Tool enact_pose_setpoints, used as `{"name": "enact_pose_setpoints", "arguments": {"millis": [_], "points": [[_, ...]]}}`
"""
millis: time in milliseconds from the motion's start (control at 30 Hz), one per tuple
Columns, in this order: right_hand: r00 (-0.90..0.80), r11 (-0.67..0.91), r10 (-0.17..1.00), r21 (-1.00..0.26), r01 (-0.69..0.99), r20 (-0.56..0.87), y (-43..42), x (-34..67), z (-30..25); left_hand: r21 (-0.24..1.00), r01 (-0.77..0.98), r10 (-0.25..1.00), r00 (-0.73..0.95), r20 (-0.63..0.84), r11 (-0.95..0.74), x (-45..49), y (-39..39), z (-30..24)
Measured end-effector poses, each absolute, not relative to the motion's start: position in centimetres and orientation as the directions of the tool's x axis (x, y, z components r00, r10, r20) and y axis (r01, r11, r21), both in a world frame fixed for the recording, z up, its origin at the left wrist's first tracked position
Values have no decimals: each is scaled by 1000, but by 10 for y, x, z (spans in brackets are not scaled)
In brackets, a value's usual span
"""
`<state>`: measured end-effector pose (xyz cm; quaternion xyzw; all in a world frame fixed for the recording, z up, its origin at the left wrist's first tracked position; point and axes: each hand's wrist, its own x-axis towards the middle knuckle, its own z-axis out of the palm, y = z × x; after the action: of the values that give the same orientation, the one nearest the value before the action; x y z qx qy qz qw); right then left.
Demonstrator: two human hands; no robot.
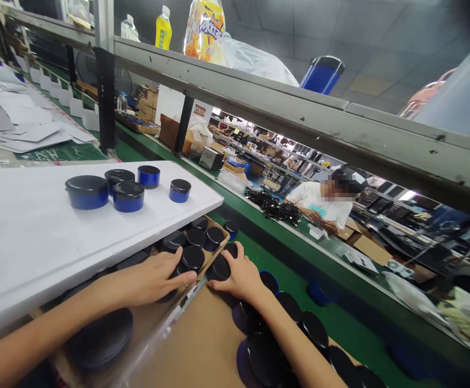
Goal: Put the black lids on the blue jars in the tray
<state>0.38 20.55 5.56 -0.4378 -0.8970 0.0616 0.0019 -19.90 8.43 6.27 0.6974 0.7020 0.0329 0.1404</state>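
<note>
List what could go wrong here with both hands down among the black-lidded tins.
1. The white board overhangs the box of tins; the left hand reaching under it might nudge it and tip the blue tins on top.
2. The right forearm lies across loose lids near the cardboard's edge and may sweep some onto the green belt.
3. The right hand covers a lid at the box rim, which could slip off.
</note>
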Motion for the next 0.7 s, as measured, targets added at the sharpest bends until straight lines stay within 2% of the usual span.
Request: {"name": "enact_pose_setpoints", "arguments": {"millis": [200, 400, 700], "points": [[-622, 612, 783, -164, 774, -12, 205, 8, 55, 175, 985, 998, 2, -58, 8, -181, 75, 68], [-626, 618, 779, -225, 753, 41, 203, 11, 58, 387, 918, 979, 154, -135, -91, -200, 94, 67], [-565, 565, 817, -351, 747, 112, 215, 19, 68, 441, 886, 966, 31, 256, -145, -221, 67, 52]]}}
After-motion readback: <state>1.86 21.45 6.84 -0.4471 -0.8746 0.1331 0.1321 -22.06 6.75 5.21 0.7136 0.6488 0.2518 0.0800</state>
